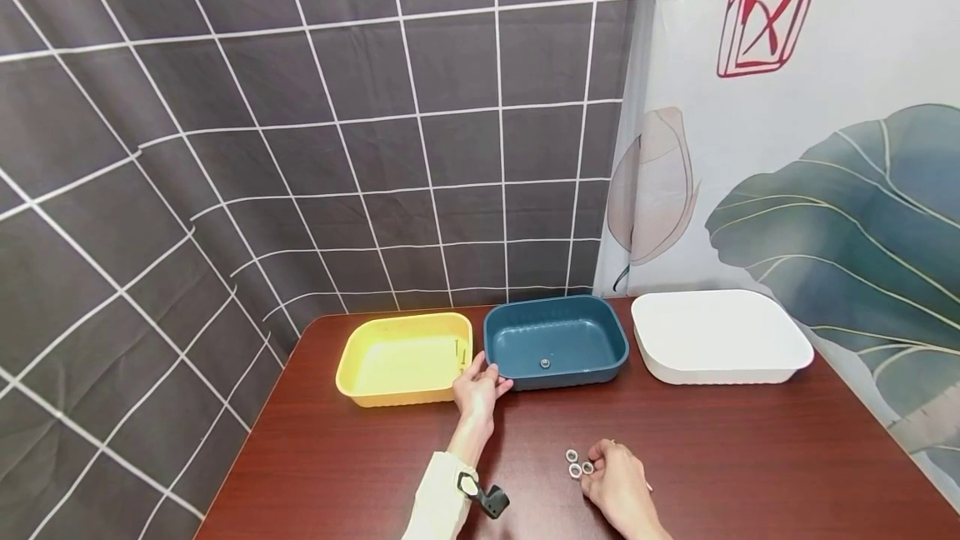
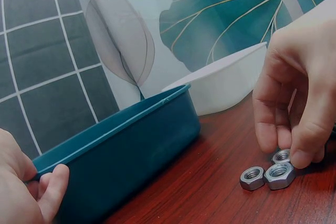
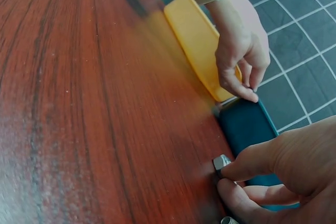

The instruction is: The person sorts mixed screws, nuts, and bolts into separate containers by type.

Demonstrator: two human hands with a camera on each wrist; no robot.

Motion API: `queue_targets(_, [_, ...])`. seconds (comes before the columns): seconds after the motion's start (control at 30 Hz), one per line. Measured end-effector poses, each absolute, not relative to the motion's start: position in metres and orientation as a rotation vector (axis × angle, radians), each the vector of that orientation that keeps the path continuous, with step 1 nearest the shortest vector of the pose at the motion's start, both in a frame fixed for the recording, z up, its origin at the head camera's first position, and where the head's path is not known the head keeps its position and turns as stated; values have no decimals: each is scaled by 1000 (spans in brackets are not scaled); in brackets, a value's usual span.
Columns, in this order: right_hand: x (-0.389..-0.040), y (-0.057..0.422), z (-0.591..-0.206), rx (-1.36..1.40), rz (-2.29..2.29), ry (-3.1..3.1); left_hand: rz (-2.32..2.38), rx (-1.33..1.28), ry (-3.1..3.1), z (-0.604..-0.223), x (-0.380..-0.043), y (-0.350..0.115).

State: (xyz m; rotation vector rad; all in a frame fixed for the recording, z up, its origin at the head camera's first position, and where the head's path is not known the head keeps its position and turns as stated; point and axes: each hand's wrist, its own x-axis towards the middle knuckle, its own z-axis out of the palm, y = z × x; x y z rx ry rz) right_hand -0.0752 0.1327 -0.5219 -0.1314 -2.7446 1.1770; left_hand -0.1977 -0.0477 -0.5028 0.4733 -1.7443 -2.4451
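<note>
Curling over three metal nuts [image 2: 279, 182], right hand [image 1: 618, 483] has thumb and fingertips slightly apart at rightmost nut; cannot tell if pinched. Other two sit just left of fingertips, on table [image 1: 360, 473]. Another nut in far blue tray [image 1: 577, 332]. Left hand [image 1: 476, 394] pinches tray's near left rim, forearm stretched forward.
</note>
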Motion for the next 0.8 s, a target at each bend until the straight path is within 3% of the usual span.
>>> queue_targets(0.37, [-76, 132, -528, 33, 1011, -2694, -2453, 484, -1735, -504, -198, -48])
queue_targets(0.8, [-77, 128, -528, -14, 931, -2706, -2450, 480, -1730, -504, -198, -48])
